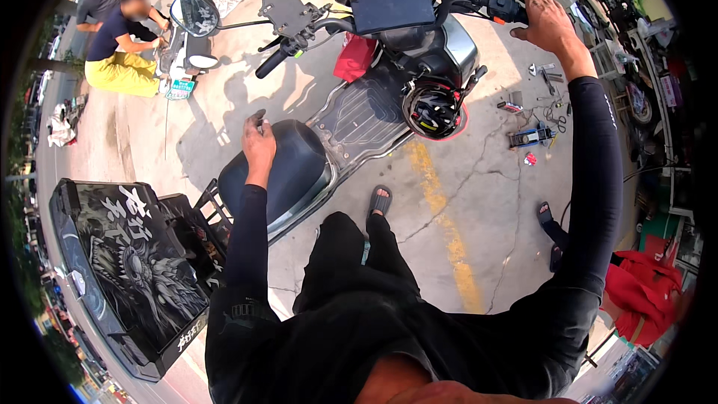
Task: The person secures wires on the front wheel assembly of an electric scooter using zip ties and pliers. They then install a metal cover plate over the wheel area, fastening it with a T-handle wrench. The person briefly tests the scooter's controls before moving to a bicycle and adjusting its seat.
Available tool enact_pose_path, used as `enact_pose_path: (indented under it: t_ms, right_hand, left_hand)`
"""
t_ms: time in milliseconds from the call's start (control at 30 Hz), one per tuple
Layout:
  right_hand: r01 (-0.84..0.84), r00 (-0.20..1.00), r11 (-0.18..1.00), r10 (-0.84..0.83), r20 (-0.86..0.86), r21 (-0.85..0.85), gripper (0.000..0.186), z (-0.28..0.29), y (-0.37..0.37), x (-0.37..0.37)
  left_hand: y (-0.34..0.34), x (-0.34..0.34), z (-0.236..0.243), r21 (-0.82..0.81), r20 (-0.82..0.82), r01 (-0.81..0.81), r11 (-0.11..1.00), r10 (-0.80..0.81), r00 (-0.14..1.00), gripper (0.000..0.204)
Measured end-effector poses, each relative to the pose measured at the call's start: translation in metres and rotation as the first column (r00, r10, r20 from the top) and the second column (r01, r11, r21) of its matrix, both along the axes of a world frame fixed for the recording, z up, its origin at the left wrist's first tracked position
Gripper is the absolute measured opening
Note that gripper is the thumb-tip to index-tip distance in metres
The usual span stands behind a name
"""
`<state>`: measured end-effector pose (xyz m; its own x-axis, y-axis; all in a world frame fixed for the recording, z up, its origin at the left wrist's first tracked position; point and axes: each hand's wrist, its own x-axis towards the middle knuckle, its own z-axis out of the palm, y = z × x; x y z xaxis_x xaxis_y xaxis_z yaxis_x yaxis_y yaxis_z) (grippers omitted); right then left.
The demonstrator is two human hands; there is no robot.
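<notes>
Wht lettering (pixel 134 203) on blk box (pixel 142 273)

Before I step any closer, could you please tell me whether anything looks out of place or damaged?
Yes: tools lie scattered on the concrete to the right of the scooter, which looks untidy because feet could catch them. The concrete there is also visibly cracked.

Black scooter seat (pixel 292 172), black box (pixel 142 277) (with grey-and-white patterning), yellow ground stripe (pixel 441 224)
</notes>
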<state>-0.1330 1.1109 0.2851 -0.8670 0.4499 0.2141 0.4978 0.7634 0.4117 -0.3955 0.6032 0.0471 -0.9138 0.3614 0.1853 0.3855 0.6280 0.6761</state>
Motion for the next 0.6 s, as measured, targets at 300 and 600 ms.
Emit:
enact_pose_path:
  t_ms: [300, 600]
  right_hand:
    - [0.098, 0.992, 0.943, -0.066, 0.110, -0.317, 0.092, 0.002, 0.009, -0.024]
    - [0.208, 0.972, 0.944, -0.171, 0.159, -0.256, 0.077, 0.011, -0.002, -0.025]
  left_hand:
    - [0.139, -0.197, -0.033, -0.088, -0.172, -0.118, 0.989, 0.102, 0.980, 0.036]
    - [0.142, -0.205, -0.091, 0.346, -0.117, 0.057, 0.937, -0.018, 0.993, 0.021]
